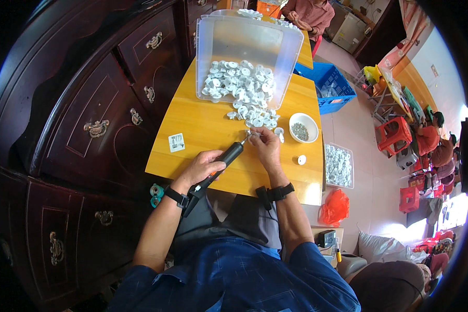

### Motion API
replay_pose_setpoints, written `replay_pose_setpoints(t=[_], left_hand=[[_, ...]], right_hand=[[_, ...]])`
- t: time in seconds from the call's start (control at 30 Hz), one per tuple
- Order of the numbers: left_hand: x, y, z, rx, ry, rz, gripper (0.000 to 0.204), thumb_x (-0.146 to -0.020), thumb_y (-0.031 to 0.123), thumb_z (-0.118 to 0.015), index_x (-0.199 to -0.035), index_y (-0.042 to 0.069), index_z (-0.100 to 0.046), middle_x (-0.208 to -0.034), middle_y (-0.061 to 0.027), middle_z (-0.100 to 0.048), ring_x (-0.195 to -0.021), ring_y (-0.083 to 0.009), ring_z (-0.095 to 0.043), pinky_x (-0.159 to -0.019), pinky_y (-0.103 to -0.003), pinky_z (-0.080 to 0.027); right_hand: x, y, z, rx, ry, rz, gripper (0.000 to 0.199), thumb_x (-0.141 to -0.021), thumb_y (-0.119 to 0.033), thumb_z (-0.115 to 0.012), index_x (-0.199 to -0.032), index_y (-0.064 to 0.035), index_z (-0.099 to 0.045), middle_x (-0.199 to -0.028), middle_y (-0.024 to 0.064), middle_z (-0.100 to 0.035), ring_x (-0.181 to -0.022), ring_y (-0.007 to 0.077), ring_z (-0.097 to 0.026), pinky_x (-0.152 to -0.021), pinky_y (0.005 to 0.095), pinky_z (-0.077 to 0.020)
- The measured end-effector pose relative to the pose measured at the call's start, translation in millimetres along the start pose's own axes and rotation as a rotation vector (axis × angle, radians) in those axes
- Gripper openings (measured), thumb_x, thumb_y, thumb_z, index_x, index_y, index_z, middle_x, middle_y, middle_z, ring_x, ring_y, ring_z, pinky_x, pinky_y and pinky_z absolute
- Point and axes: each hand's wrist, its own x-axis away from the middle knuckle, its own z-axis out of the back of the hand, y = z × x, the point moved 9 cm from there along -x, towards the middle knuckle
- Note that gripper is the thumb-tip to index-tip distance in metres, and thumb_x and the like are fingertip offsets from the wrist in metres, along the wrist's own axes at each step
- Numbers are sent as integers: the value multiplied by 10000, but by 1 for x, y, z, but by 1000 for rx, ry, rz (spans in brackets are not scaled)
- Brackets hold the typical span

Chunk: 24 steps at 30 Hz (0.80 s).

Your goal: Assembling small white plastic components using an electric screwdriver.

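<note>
— What have you got in your hands?

— My right hand [265,144] pinches a small white part [253,134] at the table's [203,130] middle, fingers closed on it. My left hand [205,166] is wrapped around a black driver [224,158], its tip touching that part.

— What lies around it?

— Just beyond the part, a heap of white parts [255,115] spills from a clear bin [242,57] tipped on its side. A white bowl [303,127] of small grey bits stands just right of my right hand, and one loose white disc [301,159] lies near the table's right edge. Nothing stands between my hands and the heap.

— How are your arms set?

— Both forearms come up from the lower edge, each with a black wrist strap; the driver slants from my left wrist up toward the right.

— Any labels?

— A small white square sticker [176,142] lies flat on the table, left of my hands. Off the table to the right: a blue crate [330,83], a clear tray [339,165] of white parts, and an orange bag [335,206] on the floor.
</note>
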Motion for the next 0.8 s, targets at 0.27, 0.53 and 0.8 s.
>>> replay_pose_setpoints(t=[0.27, 0.53, 0.8], left_hand=[[0, 3, -1, -2, -3, -8, 335, -913, 214, -625, -1163, -6, -598, -842, -9, -593, -723, -76, -590, -642, -230, -531], [-1, 2, -1, 17, -25, -41, 330, -915, 221, -624, -1153, -7, -597, -833, -9, -596, -704, -75, -589, -634, -230, -529], [-1, -2, 1, 14, -12, -2, 388, -914, 223, -633, -1220, -10, -585, -866, -20, -614, -751, -81, -605, -640, -235, -536]], right_hand=[[2, -4, 0, -14, -7, -16, 195, -847, 17, -657, -1038, 3, -692, -785, 15, -683, -693, 65, -612, -650, 219, -497], [4, -4, -4, -32, -74, -57, 198, -895, 37, -623, -1092, 29, -647, -923, 43, -693, -803, 96, -646, -742, 223, -528], [4, 0, -3, -99, -53, -66, 197, -880, 20, -637, -1074, 19, -671, -870, 26, -695, -754, 75, -636, -695, 223, -521]])
